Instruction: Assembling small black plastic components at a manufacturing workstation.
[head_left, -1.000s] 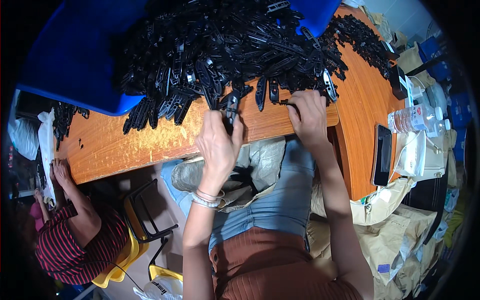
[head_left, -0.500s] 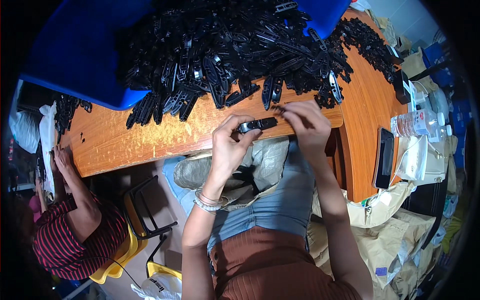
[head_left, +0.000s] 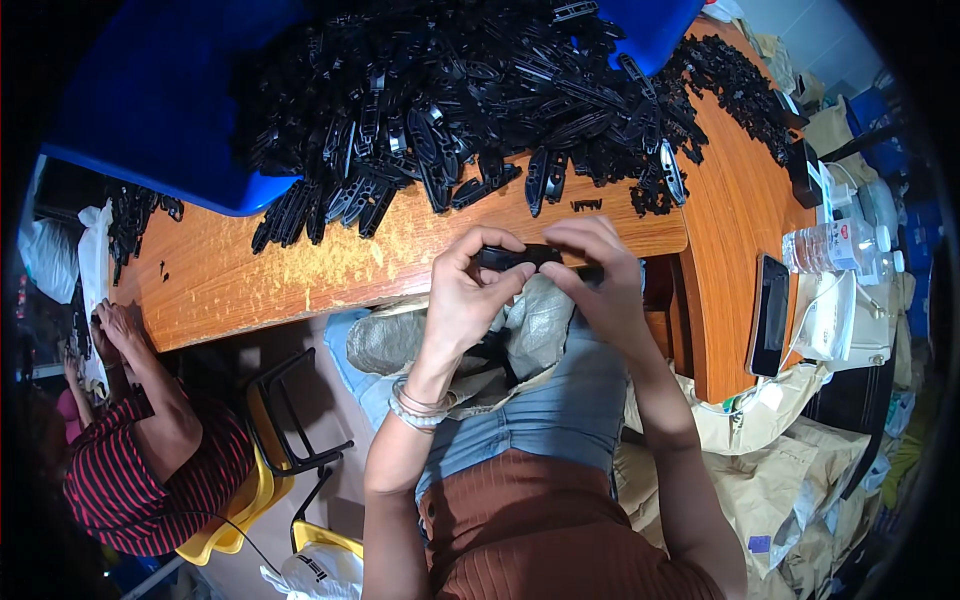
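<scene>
A long black plastic part is held just off the table's front edge, above my lap. My left hand pinches its left end between thumb and fingers. At the other end, the thumb and fingers of my right hand close on the same part, covering much of it. Beyond my right hand a small black toothed strip lies on the wooden table. A large heap of similar long black parts rises past it.
A blue bin lies behind the heap. Smaller black pieces spread at far right, near a phone and bottles. An open sack rests on my lap. At left, another person works at the table.
My right hand has come down and left from above the table and now grips the part's right end. The toothed strip is now visible on the table. My left hand keeps its hold.
</scene>
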